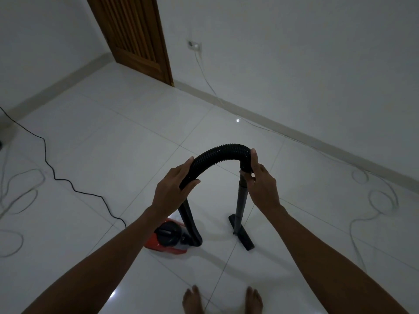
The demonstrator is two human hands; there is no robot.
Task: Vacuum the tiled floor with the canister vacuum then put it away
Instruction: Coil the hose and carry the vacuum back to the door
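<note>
Two bare feet (223, 300) stand nearest on the tiled floor (113, 137). Beyond them the red canister vacuum (166, 237) sits left of the floor nozzle (241, 232). Higher, the left hand (173, 189) curls round the arched black hose (217, 155); the right hand (260, 182) grips its wand end. A wooden door (136, 35) stands farthest.

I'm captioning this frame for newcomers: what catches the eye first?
The black hose arching at centre, gripped by the left hand and the right hand. Below it sit the red canister and the floor nozzle on the pale tiles. A wooden door stands in the far corner, and a black cord trails at left.
</note>
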